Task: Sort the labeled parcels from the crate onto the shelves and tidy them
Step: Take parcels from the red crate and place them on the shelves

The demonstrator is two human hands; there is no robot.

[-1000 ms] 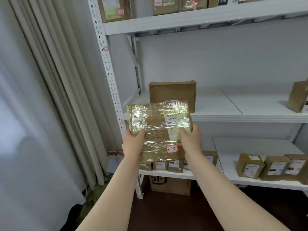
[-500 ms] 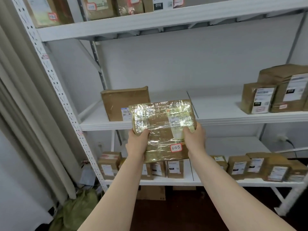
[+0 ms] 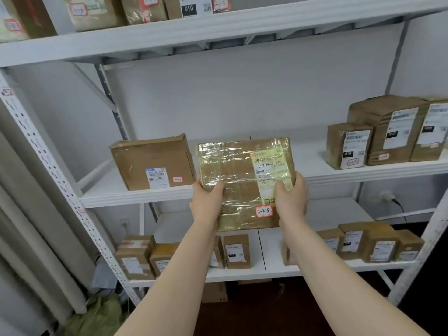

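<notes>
1. The taped parcel [image 3: 244, 175], tagged 3-2-5, hangs before the middle shelf [image 3: 312, 158], left hand [image 3: 206, 202] and right hand [image 3: 291, 197] gripping its lower sides.
2. I'd match that tag to the shelf first.
3. Then set it beside the brown box [image 3: 152, 161], label outward.

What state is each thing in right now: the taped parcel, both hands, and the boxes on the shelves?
Taped parcel: held in the air before the middle shelf, label facing the camera.
Left hand: grips the parcel's left edge.
Right hand: grips the parcel's right edge.
Brown box: standing on the middle shelf, top flap corner lifted.
Labelled boxes: upright at the middle shelf's right end.
</notes>
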